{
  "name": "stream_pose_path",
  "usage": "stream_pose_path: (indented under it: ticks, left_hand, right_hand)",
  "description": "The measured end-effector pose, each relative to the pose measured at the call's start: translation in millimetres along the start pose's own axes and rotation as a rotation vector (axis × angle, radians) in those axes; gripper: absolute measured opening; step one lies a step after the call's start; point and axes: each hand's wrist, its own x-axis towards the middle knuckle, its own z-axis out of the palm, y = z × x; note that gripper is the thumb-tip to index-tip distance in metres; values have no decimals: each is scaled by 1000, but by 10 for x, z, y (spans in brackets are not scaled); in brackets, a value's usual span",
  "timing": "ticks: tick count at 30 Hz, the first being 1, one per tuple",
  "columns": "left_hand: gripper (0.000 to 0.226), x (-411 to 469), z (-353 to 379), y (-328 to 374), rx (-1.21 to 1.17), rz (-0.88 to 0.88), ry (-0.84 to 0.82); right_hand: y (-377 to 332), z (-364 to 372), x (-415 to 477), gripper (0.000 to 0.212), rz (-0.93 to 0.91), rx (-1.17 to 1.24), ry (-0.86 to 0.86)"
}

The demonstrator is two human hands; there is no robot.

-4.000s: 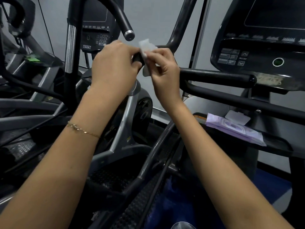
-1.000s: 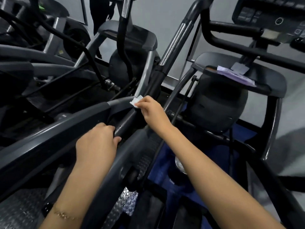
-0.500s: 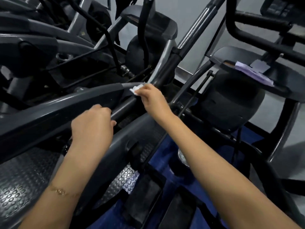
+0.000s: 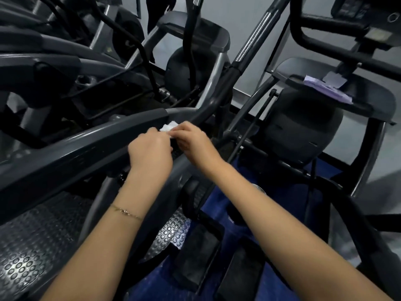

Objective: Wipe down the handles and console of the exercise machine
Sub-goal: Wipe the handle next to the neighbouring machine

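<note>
A small white wipe (image 4: 168, 127) sits between my two hands, low on the exercise machine. My right hand (image 4: 192, 141) pinches it at the fingertips. My left hand (image 4: 149, 149) has come up beside it, and its fingertips meet the wipe too. Both hands hover just over the dark grey moving arm (image 4: 86, 146) of the machine, near where it joins the upright bar (image 4: 249, 48). The console (image 4: 355, 9) shows only at the top right corner, far above my hands.
A purple pack of wipes (image 4: 325, 91) lies on the black shroud at the right. Studded foot pedals (image 4: 32, 248) sit at the lower left. Other machines' bars crowd the left and back. Blue floor matting (image 4: 243, 213) lies below.
My left hand left the grey arm and rose to meet the wipe held by my right hand. The view tilted slightly downward. Four seconds ago both hands wiped a handle tip up high.
</note>
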Motion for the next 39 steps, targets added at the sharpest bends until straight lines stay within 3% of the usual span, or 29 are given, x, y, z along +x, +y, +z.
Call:
stream_pose_path:
  ticks: [5,11,17,22,28,35,39]
  left_hand:
    - [33,-40,-33,-59,-29,46,-1]
    - [40,-303,-98,-367,-70,2,-32]
    - [39,-477,-125,-528,-136,2,-32]
    - [39,-507,-81,-607,-220,-4,-5]
    - [41,-597,-50,-718,-386,2,-7]
    - [35,-593,-20,-776,-407,-9,-19]
    - [41,-584,-52,-768,-390,-6,-45]
  right_hand:
    - [68,-113,167,22,236,104,126]
    - [-274,69,-141,24,-4,5,22]
    - [-272,-44,63,22,202,-6,69]
    - [-597,178,-176,26,0,-62,17]
    - [-491,97,-121,23,249,47,105]
    - [-758,281,-347,28,35,20,53]
    - [-711,169,-222,24,156,54,33]
